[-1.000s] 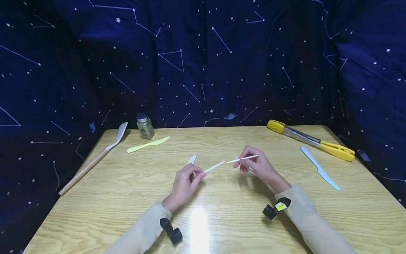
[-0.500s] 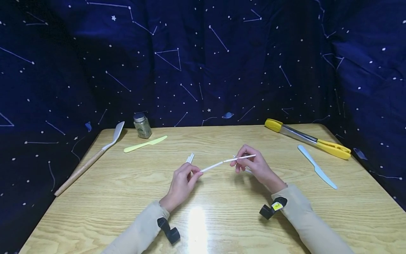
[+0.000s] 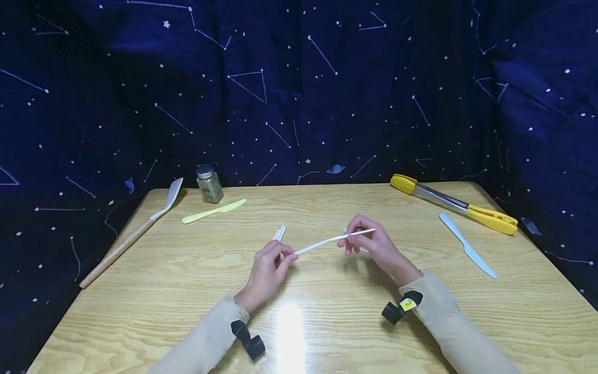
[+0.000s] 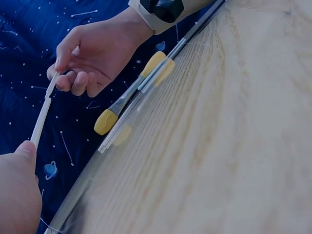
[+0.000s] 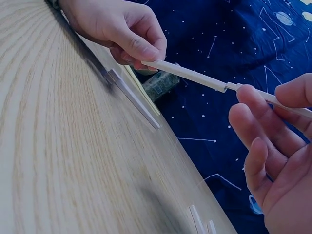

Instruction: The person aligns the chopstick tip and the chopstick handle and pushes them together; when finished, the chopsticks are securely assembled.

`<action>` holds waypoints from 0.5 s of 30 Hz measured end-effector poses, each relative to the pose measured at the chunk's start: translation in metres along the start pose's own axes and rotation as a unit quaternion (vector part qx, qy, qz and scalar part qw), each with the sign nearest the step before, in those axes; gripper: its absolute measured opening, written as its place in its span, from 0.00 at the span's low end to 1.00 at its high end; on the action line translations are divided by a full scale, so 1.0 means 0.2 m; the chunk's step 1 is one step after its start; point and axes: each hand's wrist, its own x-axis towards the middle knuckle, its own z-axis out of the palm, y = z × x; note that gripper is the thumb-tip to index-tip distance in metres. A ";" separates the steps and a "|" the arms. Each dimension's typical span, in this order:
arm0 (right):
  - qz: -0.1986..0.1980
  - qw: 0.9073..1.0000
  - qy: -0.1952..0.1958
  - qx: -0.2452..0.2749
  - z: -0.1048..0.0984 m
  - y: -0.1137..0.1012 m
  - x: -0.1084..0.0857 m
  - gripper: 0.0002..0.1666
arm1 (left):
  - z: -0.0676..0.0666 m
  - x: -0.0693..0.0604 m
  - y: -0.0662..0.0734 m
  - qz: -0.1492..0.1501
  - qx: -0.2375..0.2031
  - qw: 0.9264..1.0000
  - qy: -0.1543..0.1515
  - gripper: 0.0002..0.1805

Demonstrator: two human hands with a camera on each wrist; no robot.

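Above the table, my left hand pinches one end of a white stick. My right hand pinches a second, thinner-tipped white stick between thumb and fingers. The two sticks meet end to end at a slight angle; in the right wrist view the narrow tip is at the hollow-looking end of the left stick. More white pieces lie on the table behind my left hand, and others lie partly hidden behind my right hand.
At the left lie a wooden-handled spatula and a yellow-green knife, near a lidded jar. Yellow-ended tongs and a light blue knife lie at the right. A dark starry cloth hangs behind the table.
The gap between the two stick ends has closed, and they now touch or overlap slightly. Both hands keep their pinch. The head view has shifted a little.
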 end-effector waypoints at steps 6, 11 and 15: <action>0.030 1.000 0.000 -0.002 -0.01 0.00 -0.01 0.03 | 0.00 -0.01 0.00 0.001 -0.005 1.000 0.004 0.05; 0.036 0.999 0.006 -0.001 -0.01 0.00 -0.01 0.03 | 0.00 0.00 -0.01 -0.001 -0.013 1.000 0.001 0.04; 0.032 0.999 0.006 -0.001 0.00 0.00 -0.01 0.03 | 0.01 -0.01 -0.01 -0.012 -0.016 1.000 0.002 0.04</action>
